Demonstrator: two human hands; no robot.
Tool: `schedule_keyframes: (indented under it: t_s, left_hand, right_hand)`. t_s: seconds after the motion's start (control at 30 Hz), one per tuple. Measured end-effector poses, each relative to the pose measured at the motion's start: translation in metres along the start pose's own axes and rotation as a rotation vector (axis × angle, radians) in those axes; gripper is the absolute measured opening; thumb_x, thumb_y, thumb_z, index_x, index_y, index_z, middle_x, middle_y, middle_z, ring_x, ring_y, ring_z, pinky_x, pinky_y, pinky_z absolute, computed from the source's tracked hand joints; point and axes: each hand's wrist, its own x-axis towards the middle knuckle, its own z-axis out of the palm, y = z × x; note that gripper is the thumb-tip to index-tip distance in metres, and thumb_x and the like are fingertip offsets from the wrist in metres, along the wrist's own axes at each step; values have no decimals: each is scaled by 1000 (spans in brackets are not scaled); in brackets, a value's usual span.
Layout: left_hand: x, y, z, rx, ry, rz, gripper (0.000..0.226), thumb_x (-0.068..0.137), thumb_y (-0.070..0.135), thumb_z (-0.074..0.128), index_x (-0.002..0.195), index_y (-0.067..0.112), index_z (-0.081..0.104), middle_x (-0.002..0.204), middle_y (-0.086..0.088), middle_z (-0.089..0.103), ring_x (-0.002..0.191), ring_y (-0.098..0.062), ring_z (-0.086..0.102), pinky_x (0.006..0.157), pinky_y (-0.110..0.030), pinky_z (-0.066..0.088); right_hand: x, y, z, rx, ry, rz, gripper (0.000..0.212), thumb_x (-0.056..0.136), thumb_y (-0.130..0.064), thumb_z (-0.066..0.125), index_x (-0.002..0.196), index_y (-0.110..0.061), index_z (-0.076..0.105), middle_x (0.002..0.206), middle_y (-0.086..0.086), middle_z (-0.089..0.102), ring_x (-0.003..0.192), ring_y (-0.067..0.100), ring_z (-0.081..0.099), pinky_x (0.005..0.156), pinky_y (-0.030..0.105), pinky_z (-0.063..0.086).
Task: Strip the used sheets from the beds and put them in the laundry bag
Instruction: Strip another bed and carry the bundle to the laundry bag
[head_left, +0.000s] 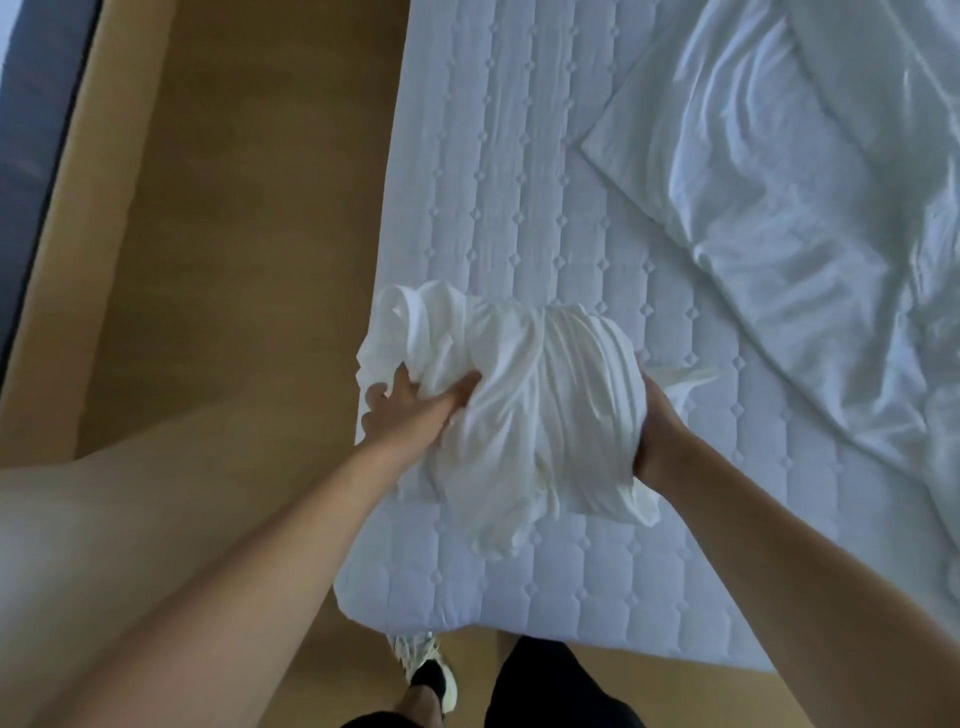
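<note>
A bunched-up white sheet (524, 410) sits over the near left corner of the bed, whose quilted white mattress pad (519, 182) lies bare. My left hand (415, 402) grips the bundle's left side, fingers dug into the folds. My right hand (657, 431) holds its right side, with the fingers hidden behind the cloth. A rumpled white duvet (810, 208) covers the far right part of the bed. No laundry bag is in view.
Brown wooden floor (234, 234) runs along the left of the bed. A dark blue edge (36, 130) stands at the far left. My foot in a light shoe (426, 670) is at the bed's near corner.
</note>
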Motion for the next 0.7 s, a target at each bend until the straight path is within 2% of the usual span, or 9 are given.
schedule_keyframes:
  t_s: [0.1, 0.17, 0.23, 0.3, 0.37, 0.47, 0.53, 0.6, 0.7]
  left_hand:
    - [13, 7, 8, -123, 15, -115, 124, 53, 98, 62, 157, 41, 26, 158, -10, 33, 140, -39, 42, 114, -53, 38]
    - [24, 4, 12, -126, 26, -158, 129, 51, 101, 57, 159, 43, 21, 163, -13, 26, 145, -42, 34, 117, -57, 33]
    - [35, 3, 14, -117, 34, -191, 145, 29, 108, 49, 158, 48, 21, 166, -12, 17, 149, -43, 25, 119, -62, 27]
    - [49, 0, 18, -130, 31, -226, 144, 29, 104, 51, 158, 50, 19, 168, -12, 8, 150, -45, 22, 119, -64, 25]
    - [54, -1, 20, -182, 10, -233, 143, 30, 103, 57, 158, 51, 17, 164, -8, 21, 145, -43, 32, 115, -64, 33]
    - [68, -14, 29, -378, -98, -187, 140, 36, 96, 72, 156, 50, 19, 139, 3, 55, 125, -33, 57, 105, -55, 48]
    - [71, -19, 30, -431, -139, -169, 131, 39, 92, 80, 153, 47, 33, 136, 4, 64, 119, -28, 64, 102, -53, 52]
    - [64, -20, 30, -490, -180, -106, 116, 47, 83, 85, 148, 42, 45, 132, 5, 69, 116, -22, 69, 99, -48, 55]
    - [36, -2, 27, -594, -312, -45, 81, 73, 65, 82, 142, 29, 57, 123, 2, 74, 110, -18, 73, 90, -39, 58]
  right_hand:
    - [-9, 8, -2, -313, 177, -269, 80, 87, -86, 42, 154, -42, 38, 152, 1, 50, 134, 36, 54, 106, 52, 46]
    - [-16, 19, 3, -598, 216, -416, 99, 76, -94, 44, 160, -48, 18, 168, 2, 26, 151, 33, 33, 118, 57, 32]
    - [-7, 28, 9, -668, 238, -330, 124, 54, -105, 45, 159, -50, 11, 171, 6, 13, 154, 36, 23, 120, 64, 26]
    - [12, 28, 12, -621, 282, -189, 138, 41, -108, 47, 159, -49, 5, 170, 10, 10, 154, 40, 21, 120, 66, 25]
    - [34, 22, 13, -586, 293, -102, 136, 47, -104, 52, 160, -47, 2, 169, 14, 10, 154, 41, 19, 120, 65, 23]
    - [59, 27, 12, -566, 254, -89, 126, 53, -100, 53, 160, -45, 17, 166, 11, 18, 152, 40, 21, 121, 63, 22]
    - [60, 33, 11, -421, 187, -116, 116, 54, -96, 63, 154, -45, 33, 160, 2, 36, 144, 34, 42, 118, 59, 34]
    - [52, 35, 10, -194, 57, -129, 89, 68, -78, 76, 143, -37, 50, 137, -3, 64, 120, 26, 66, 105, 53, 51]
    - [28, 26, 4, -83, -123, -75, 68, 78, -64, 74, 134, -29, 59, 116, 2, 77, 103, 27, 75, 86, 46, 61]
